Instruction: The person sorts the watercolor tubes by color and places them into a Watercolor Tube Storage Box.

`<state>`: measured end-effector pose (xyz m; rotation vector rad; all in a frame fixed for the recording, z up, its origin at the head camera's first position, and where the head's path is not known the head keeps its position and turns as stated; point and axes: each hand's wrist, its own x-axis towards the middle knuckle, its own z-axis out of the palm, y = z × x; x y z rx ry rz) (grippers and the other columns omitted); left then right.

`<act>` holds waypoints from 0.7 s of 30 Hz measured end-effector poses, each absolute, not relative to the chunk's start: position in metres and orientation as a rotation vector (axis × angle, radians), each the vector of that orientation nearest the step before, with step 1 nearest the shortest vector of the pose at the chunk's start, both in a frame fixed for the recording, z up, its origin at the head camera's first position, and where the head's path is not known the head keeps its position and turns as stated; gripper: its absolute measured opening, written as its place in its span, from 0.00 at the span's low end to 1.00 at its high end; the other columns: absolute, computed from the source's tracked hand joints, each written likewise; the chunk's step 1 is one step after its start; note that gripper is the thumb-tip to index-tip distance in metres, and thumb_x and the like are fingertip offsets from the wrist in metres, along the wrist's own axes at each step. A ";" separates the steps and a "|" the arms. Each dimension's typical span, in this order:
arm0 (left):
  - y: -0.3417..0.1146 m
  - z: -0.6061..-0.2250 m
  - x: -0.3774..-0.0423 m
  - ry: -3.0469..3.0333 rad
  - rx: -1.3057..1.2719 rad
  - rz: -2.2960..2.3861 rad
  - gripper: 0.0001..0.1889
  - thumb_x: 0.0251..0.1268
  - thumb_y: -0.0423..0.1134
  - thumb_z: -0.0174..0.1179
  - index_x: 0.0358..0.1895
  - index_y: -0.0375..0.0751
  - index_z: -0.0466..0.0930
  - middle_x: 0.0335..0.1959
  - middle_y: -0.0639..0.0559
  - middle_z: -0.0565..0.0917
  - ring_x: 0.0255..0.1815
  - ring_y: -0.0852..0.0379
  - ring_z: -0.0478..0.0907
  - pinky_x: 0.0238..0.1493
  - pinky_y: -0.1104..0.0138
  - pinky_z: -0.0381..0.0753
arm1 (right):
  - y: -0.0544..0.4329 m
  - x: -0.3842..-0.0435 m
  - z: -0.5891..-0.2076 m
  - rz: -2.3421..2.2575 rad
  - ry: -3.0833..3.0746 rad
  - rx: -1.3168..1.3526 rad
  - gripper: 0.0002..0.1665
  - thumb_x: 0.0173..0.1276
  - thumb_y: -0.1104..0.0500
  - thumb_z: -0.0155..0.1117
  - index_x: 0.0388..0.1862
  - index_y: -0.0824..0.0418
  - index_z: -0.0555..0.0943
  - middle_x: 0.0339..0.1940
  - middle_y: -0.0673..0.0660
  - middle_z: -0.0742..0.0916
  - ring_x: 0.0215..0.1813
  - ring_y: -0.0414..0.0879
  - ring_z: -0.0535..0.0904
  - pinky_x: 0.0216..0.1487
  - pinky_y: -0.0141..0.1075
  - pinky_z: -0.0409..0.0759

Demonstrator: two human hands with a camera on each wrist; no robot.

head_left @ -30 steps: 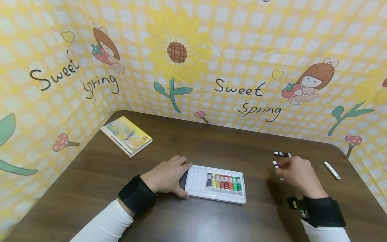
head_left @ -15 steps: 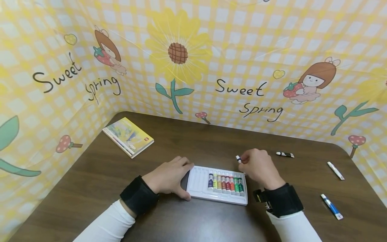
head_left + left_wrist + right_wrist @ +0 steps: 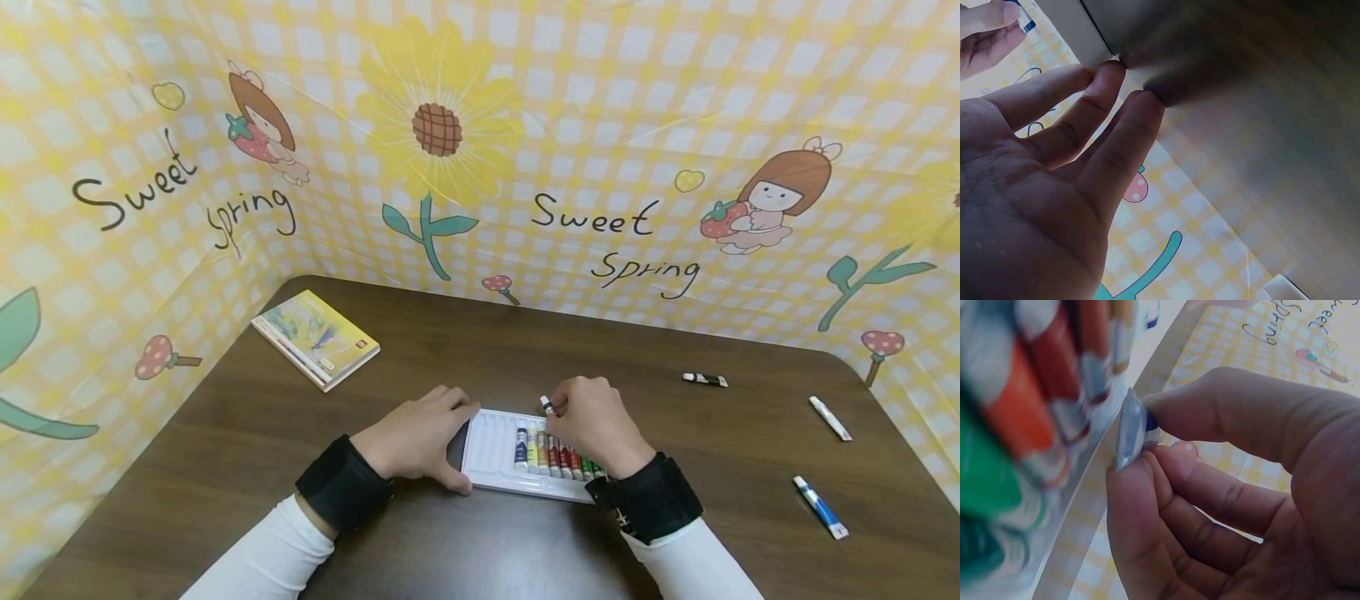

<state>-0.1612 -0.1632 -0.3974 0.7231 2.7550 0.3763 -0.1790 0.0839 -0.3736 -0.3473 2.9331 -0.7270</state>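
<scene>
**Right hand (image 3: pixel 600 422) pinching small tube (image 3: pixel 547 405) at far edge of tray (image 3: pixel 487 450)**

Right hand: thumb and fingertips clamped on 1 small tube. White end with dark blue band pokes out past the fingers in head view; flat silver tail shows in right wrist view; most of the rest covered by fingers. Small tube is at the tray's far edge, near mid-length; can't tell if it touches the tray. Right hand itself hides part of the tray's right half.

Left hand (image 3: pixel 416 437): thumb and fingers apart, thumb at tray's near left corner, fingers at its far left corner. Fingers nearly straight in left wrist view.

In tray: 1 row of tubes (image 3: pixel 553 457), 8 total, side by side, running from left of the tray's middle to its right side. Navy at left end, then yellow, ochre, browns/reds, orange, 2 greens at right.

Outward: 3 loose tubes, all right of tray. Black tube (image 3: pixel 705 380) beyond tray's far edge; white tube (image 3: pixel 830 418) farther right, roughly level with that edge; blue tube (image 3: pixel 821 507) roughly level with near edge. Book (image 3: pixel 318 340) left of and beyond tray. Brown table (image 3: pixel 465 333) under tray; checked cloth (image 3: pixel 600 133) behind it.
</scene>
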 end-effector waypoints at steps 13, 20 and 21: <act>-0.165 -0.398 -0.161 2.756 0.738 0.383 0.54 0.49 0.62 0.81 0.77 0.38 0.71 0.71 0.43 0.76 0.71 0.47 0.71 0.69 0.50 0.79 | 0.059 -0.165 -0.381 -0.744 2.919 -0.450 0.01 0.64 0.66 0.74 0.33 0.64 0.89 0.25 0.54 0.84 0.25 0.44 0.77 0.27 0.34 0.76; -0.165 -0.397 -0.161 2.761 0.757 0.393 0.53 0.48 0.62 0.81 0.76 0.37 0.73 0.70 0.42 0.76 0.70 0.46 0.72 0.69 0.50 0.79 | 0.051 -0.160 -0.382 -0.737 2.937 -0.484 0.02 0.65 0.64 0.75 0.34 0.63 0.90 0.26 0.54 0.85 0.26 0.43 0.77 0.27 0.33 0.76; -0.165 -0.397 -0.161 2.761 0.758 0.394 0.53 0.48 0.62 0.81 0.76 0.37 0.73 0.70 0.42 0.76 0.70 0.46 0.72 0.68 0.50 0.79 | 0.050 -0.160 -0.382 -0.738 2.937 -0.483 0.02 0.65 0.64 0.75 0.34 0.63 0.90 0.25 0.54 0.85 0.25 0.43 0.77 0.26 0.32 0.75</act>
